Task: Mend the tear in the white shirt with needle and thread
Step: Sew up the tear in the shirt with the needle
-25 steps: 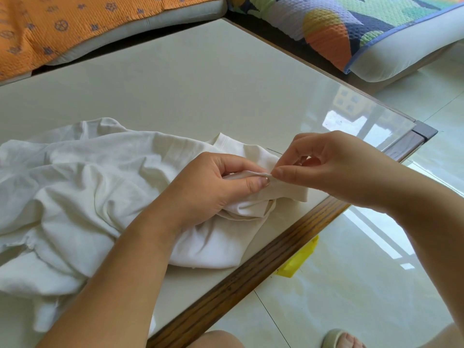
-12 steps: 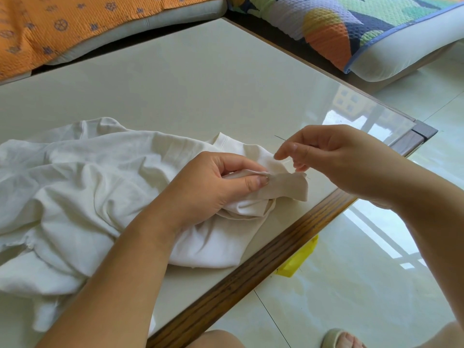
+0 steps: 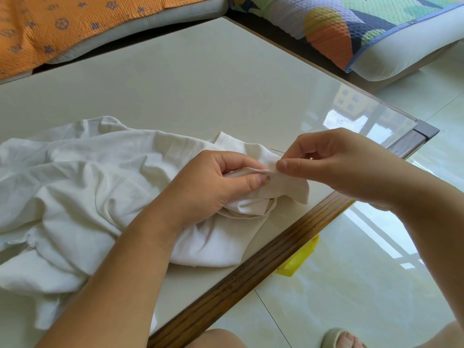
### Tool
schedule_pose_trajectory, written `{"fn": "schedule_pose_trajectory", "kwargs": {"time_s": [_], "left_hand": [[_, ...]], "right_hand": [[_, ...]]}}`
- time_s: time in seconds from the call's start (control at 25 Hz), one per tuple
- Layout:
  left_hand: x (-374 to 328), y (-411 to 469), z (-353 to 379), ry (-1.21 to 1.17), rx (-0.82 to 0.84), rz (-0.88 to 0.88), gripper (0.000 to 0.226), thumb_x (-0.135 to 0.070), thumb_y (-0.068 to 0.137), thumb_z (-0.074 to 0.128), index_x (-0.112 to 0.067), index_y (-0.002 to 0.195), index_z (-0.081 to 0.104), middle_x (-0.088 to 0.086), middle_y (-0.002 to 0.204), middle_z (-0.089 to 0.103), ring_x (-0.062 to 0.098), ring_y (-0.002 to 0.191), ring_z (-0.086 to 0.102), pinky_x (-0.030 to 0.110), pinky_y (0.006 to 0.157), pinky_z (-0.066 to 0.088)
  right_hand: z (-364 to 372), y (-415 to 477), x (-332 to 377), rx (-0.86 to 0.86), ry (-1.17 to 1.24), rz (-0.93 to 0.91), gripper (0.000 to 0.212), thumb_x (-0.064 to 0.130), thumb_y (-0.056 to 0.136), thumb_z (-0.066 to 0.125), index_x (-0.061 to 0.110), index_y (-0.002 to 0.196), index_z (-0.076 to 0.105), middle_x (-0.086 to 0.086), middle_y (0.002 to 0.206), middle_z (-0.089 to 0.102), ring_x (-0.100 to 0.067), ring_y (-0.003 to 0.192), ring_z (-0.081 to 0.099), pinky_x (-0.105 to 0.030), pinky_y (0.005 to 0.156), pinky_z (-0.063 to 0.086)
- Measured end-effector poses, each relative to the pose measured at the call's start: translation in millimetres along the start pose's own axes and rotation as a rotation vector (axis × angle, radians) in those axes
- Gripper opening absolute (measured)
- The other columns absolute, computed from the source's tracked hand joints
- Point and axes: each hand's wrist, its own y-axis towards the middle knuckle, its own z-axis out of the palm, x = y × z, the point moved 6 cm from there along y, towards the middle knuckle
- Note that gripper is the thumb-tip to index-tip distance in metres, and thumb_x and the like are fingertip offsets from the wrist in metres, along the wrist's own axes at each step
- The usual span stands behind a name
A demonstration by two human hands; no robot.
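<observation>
The white shirt (image 3: 82, 192) lies crumpled on the left half of the table. My left hand (image 3: 213, 187) pinches a folded edge of the shirt between thumb and fingers, near the table's front edge. My right hand (image 3: 334, 164) pinches the thin needle (image 3: 276, 150) between thumb and forefinger, right at the pinched fold. The needle's dark tip sticks out to the left of my fingers, above the cloth. I cannot make out the thread, and the tear is hidden inside the fold.
The glossy cream table (image 3: 175, 91) has a wooden front rim (image 3: 251, 277). An orange-covered cushion (image 3: 50, 28) lies behind it, a patterned quilted one (image 3: 351, 28) at the back right. A yellow object (image 3: 298, 259) lies on the tiled floor under the table edge.
My right hand lifted away from the fold with the needle, then came back down to the fold's end. My left hand kept its pinch on the shirt.
</observation>
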Motion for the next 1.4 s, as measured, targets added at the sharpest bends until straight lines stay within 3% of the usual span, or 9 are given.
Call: {"fn": "schedule_pose_trajectory", "kwargs": {"time_s": [0.16,0.28,0.4,0.52,0.64,0.96,1.08,1.2,1.4], "left_hand": [[1,1,-1,0.030,-0.002,-0.009,0.011,-0.019,0.082,0.075,-0.022,0.092,0.078,-0.004,0.085,0.078,0.007,0.085,0.073,0.016,0.076,0.054],[1,0,-1,0.037,-0.001,-0.016,0.013,-0.019,0.083,0.075,-0.020,0.095,0.078,-0.005,0.087,0.078,0.006,0.086,0.073,0.014,0.077,0.054],[0,-1,-1,0.034,-0.001,-0.017,0.011,-0.019,0.082,0.075,-0.023,0.091,0.078,-0.006,0.087,0.078,0.005,0.087,0.073,0.013,0.076,0.054],[-1,-1,0,0.025,0.006,-0.012,0.010,-0.016,0.083,0.075,-0.024,0.088,0.078,-0.006,0.086,0.078,0.004,0.085,0.072,0.012,0.076,0.053],[-1,-1,1,0.026,0.007,-0.008,0.010,-0.016,0.082,0.075,-0.025,0.087,0.078,-0.007,0.084,0.078,0.002,0.084,0.072,0.011,0.076,0.053],[-1,-2,1,0.033,0.014,-0.017,0.008,-0.023,0.080,0.076,-0.024,0.087,0.079,-0.006,0.088,0.078,0.005,0.090,0.072,0.012,0.081,0.053],[-2,-3,1,0.043,0.015,-0.012,0.008,-0.021,0.082,0.076,-0.022,0.089,0.079,-0.006,0.087,0.078,0.004,0.089,0.072,0.010,0.079,0.052],[-1,-2,-1,0.031,0.007,-0.016,0.011,-0.021,0.083,0.075,-0.020,0.093,0.079,-0.004,0.089,0.078,0.007,0.089,0.073,0.014,0.080,0.054],[-1,-1,-2,-0.017,0.022,-0.015,0.014,-0.023,0.088,0.069,-0.018,0.098,0.078,-0.002,0.090,0.078,0.011,0.091,0.073,0.018,0.077,0.054]], "right_hand": [[-4,0,2,-0.031,0.057,-0.013,0.026,0.054,0.072,0.067,0.029,0.076,0.075,-0.002,0.076,0.071,-0.025,0.079,0.063,-0.035,0.071,0.046],[-7,1,3,-0.068,0.043,0.003,0.036,0.060,0.064,0.058,0.030,0.076,0.074,0.007,0.070,0.069,-0.001,0.064,0.059,-0.021,0.065,0.045],[-12,1,5,-0.122,0.001,0.003,0.034,0.060,0.066,0.055,0.032,0.076,0.071,0.009,0.068,0.068,0.004,0.061,0.059,-0.010,0.054,0.043],[-20,1,3,-0.231,-0.045,0.001,0.027,0.057,0.075,0.055,0.033,0.079,0.068,0.004,0.077,0.069,-0.007,0.070,0.063,-0.019,0.063,0.047],[-29,0,-1,-0.386,-0.085,0.018,0.018,0.046,0.088,0.059,0.031,0.083,0.065,0.002,0.078,0.066,-0.015,0.075,0.062,-0.012,0.058,0.042],[-37,-2,-2,-0.567,-0.107,0.020,0.023,0.039,0.095,0.056,0.021,0.097,0.069,0.009,0.082,0.062,-0.008,0.069,0.054,-0.017,0.059,0.040],[-30,-1,2,-0.490,-0.099,0.013,0.019,0.041,0.094,0.055,0.027,0.090,0.066,-0.001,0.083,0.066,-0.017,0.073,0.059,-0.026,0.064,0.048],[-13,1,4,-0.271,-0.088,0.012,0.022,0.043,0.094,0.052,0.035,0.079,0.066,-0.008,0.085,0.069,-0.023,0.079,0.064,-0.035,0.073,0.052],[3,-3,1,-0.009,-0.034,0.034,0.019,0.046,0.080,0.063,0.030,0.084,0.073,0.009,0.082,0.072,-0.004,0.075,0.064,-0.017,0.065,0.047]]}}
